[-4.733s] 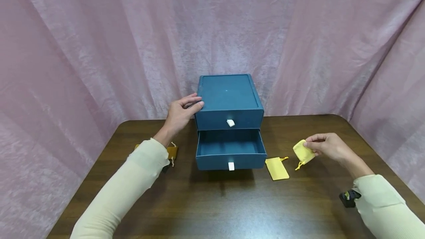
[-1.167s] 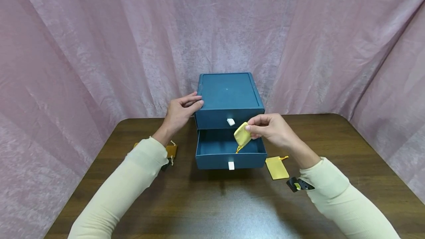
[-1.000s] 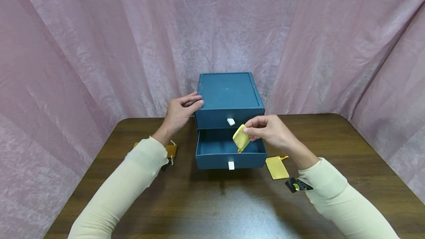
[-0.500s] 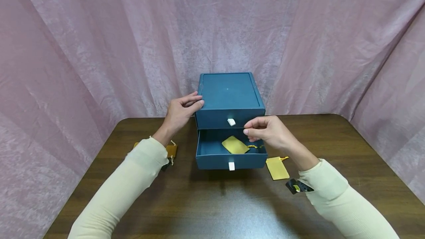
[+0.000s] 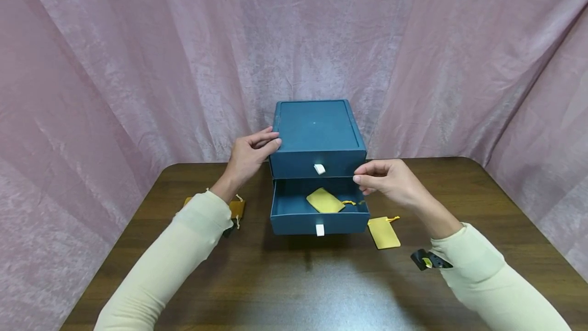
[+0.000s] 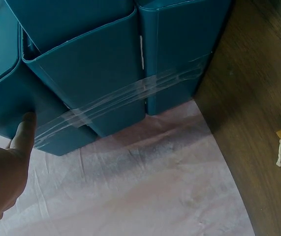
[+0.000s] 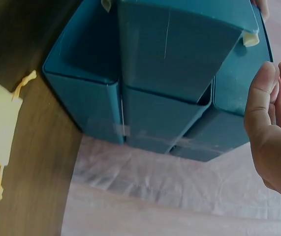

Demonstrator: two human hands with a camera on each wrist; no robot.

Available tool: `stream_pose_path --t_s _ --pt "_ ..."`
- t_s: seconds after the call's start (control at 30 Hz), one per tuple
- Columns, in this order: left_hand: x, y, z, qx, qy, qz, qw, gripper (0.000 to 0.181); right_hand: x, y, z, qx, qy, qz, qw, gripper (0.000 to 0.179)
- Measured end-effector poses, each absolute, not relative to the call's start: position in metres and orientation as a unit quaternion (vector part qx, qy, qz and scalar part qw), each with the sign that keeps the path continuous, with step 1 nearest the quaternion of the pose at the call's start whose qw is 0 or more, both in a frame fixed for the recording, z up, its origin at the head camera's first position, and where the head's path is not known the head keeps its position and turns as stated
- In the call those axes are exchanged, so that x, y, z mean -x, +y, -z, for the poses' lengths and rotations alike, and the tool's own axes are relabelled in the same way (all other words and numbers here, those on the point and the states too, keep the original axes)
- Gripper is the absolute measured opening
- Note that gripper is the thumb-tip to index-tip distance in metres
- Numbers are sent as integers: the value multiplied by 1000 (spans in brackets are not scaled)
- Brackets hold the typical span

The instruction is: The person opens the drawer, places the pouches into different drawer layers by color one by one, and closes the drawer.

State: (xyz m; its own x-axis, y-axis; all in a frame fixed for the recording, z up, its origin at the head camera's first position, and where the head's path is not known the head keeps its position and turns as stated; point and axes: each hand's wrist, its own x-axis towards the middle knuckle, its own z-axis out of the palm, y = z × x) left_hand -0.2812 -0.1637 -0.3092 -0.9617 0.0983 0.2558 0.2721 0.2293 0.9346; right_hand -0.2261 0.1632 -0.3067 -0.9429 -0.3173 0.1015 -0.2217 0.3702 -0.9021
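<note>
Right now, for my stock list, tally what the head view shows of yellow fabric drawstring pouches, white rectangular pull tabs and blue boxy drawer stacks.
Yellow fabric drawstring pouches: 2
White rectangular pull tabs: 2
Blue boxy drawer stack: 1
Total: 5

- A yellow pouch (image 5: 325, 201), carried to the right of the open drawer (image 5: 296, 223) at first and then held over it, now lies inside it.
- Its cord (image 5: 349, 203), which dangled below the pouch, now stretches toward the drawer's right wall.
- The right hand (image 5: 397, 183), whose grip pinched the pouch before, has let go and drawn back rightward, to the drawer's right edge.
</note>
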Motion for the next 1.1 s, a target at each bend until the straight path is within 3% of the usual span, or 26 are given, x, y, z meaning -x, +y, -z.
stream_pose_path --t_s 1.1 --pt "284 -164 311 118 -778 613 72 40 225 213 333 94 849 518 45 35"
